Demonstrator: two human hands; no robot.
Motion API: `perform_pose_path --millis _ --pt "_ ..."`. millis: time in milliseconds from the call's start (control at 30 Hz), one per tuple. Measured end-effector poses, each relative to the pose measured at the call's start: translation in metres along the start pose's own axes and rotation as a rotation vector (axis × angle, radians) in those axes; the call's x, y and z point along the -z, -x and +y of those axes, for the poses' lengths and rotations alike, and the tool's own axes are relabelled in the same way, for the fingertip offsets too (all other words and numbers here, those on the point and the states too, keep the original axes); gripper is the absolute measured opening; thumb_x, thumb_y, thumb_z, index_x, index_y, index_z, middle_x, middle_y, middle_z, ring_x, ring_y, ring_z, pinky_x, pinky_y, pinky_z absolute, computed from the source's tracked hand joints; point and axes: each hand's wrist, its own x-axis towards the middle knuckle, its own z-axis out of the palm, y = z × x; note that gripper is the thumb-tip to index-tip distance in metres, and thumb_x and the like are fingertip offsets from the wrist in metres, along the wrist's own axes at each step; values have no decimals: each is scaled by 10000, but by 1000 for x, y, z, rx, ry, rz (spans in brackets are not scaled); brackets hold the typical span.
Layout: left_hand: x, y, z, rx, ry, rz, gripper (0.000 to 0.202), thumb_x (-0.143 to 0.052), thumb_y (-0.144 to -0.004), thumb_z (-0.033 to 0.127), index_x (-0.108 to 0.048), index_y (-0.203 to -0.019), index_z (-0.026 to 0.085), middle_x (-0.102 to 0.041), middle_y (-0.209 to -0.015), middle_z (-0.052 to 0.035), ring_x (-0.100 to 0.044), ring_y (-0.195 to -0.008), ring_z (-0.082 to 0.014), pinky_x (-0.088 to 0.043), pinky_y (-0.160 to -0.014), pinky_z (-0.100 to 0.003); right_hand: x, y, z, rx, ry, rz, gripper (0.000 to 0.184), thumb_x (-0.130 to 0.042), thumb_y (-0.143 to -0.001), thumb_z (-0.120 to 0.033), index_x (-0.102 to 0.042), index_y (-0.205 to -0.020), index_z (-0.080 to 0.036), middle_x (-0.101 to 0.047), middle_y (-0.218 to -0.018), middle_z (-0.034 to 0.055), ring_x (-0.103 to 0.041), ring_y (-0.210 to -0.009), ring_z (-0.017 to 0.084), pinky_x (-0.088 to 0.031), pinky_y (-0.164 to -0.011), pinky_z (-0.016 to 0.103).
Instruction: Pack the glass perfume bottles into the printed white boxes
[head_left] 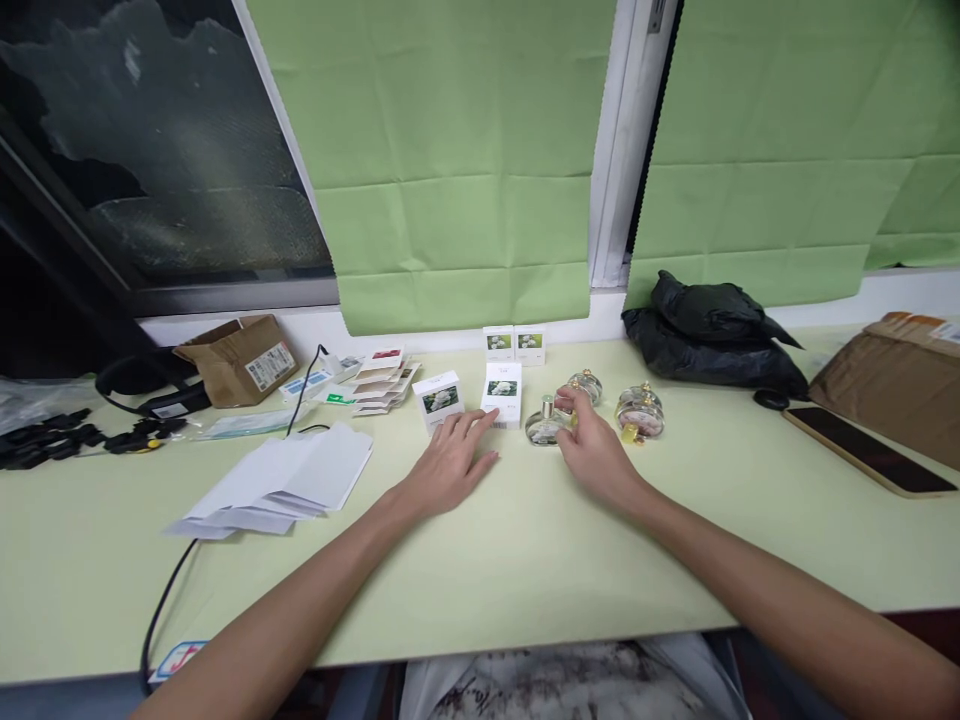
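Note:
My left hand [450,465] lies over the table with its fingers stretched out and thumb apart. Its fingertips reach the lower edges of two small white boxes with flower pictures, the left box [439,397] turned at an angle and the middle box [502,392] facing me. To the right, my right hand [598,452] has its fingers curled at the right side of a small clear glass perfume bottle [543,424], which stands upright on the table. Behind that hand is an ornate glass jar [585,384], partly hidden. A second ornate jar [640,412] with gold trim sits farther right.
Two more small white boxes [514,344] stand by the wall. Left are stacked picture packets [384,382], folded white paper [277,485], a black cable [169,590] and an open cardboard box [240,360]. Right are a black plastic bag [712,335], a phone [870,450] and a brown carton [885,385].

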Motion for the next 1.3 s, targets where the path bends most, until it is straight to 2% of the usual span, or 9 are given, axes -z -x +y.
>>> perform_pose_path --millis 233,367,533,633,767,967,1100,1200,1300 --pt "2 -1 -1 -13 -55 83 428 -522 -1085 419 -578 -1484 277 -471 -1589 -124 -401 -1480 -363 -442 -1177 -586 -2 0 -1 9 88 -16 549 -550 -904 -201 -477 -1448 -228 -671 -1430 119 -696 -853 252 -538 -806 408" --pt "4 -3 1 -15 9 99 415 -519 -1091 400 -530 -1476 246 -648 -1402 -119 -454 -1444 -321 -491 -1135 -531 -5 -1 3 38 95 -19 531 -598 -912 -247 -478 -1429 -232 -640 -1437 117 -681 -873 244 -523 -836 402" --pt "5 -2 5 -11 -32 100 486 -586 -1046 507 -561 -1478 286 -625 -1298 -113 -549 -1270 -334 -510 -1063 -529 -5 -2 6 63 124 -38 375 -608 -945 -295 -544 -1309 -230 -618 -1364 113 -651 -852 231 -504 -857 406" --pt "6 -3 5 7 -30 120 393 -648 -993 571 -696 -1213 249 -602 -1309 -115 -553 -1260 -343 -495 -1064 -528 -3 -2 6 61 151 -57 212 -581 -980 -336 -588 -1170 -243 -622 -1260 85 -639 -835 223 -484 -804 381" --pt "7 -3 3 59 49 131 408 -743 -908 608 -617 -947 222 -625 -1352 -101 -576 -1273 -333 -456 -1095 -516 -3 -3 5 47 158 -54 155 -577 -992 -358 -592 -1101 -248 -641 -1199 62 -636 -835 218 -452 -765 353" --pt "10 5 14 133 -39 58 516 -670 -935 366 -510 -1417 276 -562 -1538 -108 -469 -1361 -400 -411 -1039 -566 -2 -5 6 41 151 -65 177 -597 -990 -377 -599 -1112 -249 -692 -1169 51 -658 -940 238 -434 -764 330" --pt "15 11 23 112 -71 8 617 -537 -844 103 -507 -1431 291 -570 -1533 -81 -435 -1382 -384 -383 -1019 -541 -2 -5 6 42 207 -80 234 -633 -981 -420 -602 -1127 -241 -692 -1193 72 -663 -994 262 -431 -778 332" --pt "17 12 23 87 -55 22 533 -572 -882 160 -530 -1400 282 -613 -1435 -97 -454 -1388 -358 -352 -1076 -539 -1 -4 6 38 233 -107 236 -631 -987 -423 -596 -1130 -238 -704 -1175 79 -668 -984 271 -431 -768 331" --pt "12 11 19 86 -78 47 552 -705 -930 422 -523 -1431 275 -606 -1436 -134 -485 -1342 -381 -351 -1073 -569 -1 -4 6 35 236 -114 225 -623 -995 -406 -598 -1147 -244 -718 -1147 75 -677 -975 275 -440 -764 332"
